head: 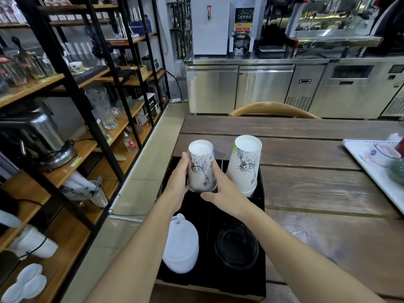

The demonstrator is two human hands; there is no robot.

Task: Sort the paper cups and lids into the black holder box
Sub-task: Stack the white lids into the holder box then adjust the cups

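A black holder box (261, 278) with several compartments sits at the left end of the wooden table. Both hands grip an upside-down stack of white paper cups with black drawings (201, 166), held upright over the far-left compartment. My left hand (178, 179) is on its left side and my right hand (224, 190) is on its right side near the rim. A larger upside-down cup stack (243, 165) stands in the far-right compartment. White lids (181, 246) fill the near-left compartment and black lids (237, 247) the near-right one.
A white tray (371, 169) with a cup and a dark object lies at the table's right edge. A wooden chair back (271, 107) stands behind the table. Shelving with glassware and equipment (65, 119) runs along the left. Steel counters line the back.
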